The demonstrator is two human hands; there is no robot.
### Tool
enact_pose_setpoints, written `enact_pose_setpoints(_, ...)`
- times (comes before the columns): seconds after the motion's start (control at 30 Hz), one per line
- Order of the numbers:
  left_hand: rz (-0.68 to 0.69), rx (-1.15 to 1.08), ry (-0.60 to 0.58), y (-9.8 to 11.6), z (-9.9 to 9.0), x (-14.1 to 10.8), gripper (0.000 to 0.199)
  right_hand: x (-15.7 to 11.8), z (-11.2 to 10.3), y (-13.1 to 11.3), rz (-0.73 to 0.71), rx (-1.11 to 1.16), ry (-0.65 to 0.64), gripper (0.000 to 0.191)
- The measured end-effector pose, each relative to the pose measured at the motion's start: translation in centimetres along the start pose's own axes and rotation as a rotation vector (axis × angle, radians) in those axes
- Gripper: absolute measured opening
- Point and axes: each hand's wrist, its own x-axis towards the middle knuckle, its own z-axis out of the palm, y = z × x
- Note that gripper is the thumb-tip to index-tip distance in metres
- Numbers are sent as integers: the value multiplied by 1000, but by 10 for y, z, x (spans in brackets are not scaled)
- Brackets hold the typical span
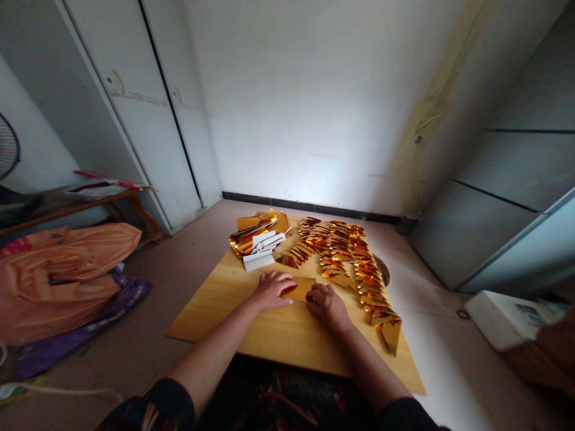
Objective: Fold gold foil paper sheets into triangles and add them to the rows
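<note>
A small rectangular sheet of gold foil paper (300, 290) lies between my two hands on the wooden board. My left hand (272, 291) curls over its left end, thumb stretched along the near edge. At the right end, the bent fingers of my right hand (327, 302) press together on the paper; their tips are partly hidden. Just beyond my left hand lie folded white paper pieces (259, 260) and a loose heap of gold foil sheets (245, 230). To the right, rows of folded gold foil pieces (371, 287) overlap one another.
The wooden board (215, 314) serves as a low tabletop. Orange and purple bags (67, 281) lie on the floor at left, near a wooden bench (121, 197). A white box (498, 320) stands at right. A wall and cabinets (148, 90) stand behind.
</note>
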Motion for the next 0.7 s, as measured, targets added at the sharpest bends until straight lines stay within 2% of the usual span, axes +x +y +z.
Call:
enact_pose_setpoints(0.17,13,-8,61,-2,4,-1,41,2,-6,-3,-79,-86,-18,19)
enact_pose_setpoints(0.33,-22,-69,135,1,5,0,28,4,-6,3,-77,-39,-12,18)
enact_pose_setpoints(0.5,-94,-110,234,5,9,5,25,16,-5,7,44,73,5,22)
enact_pose_setpoints(0.7,-224,-63,322,7,13,19,27,33,-2,0,357,99,60,23)
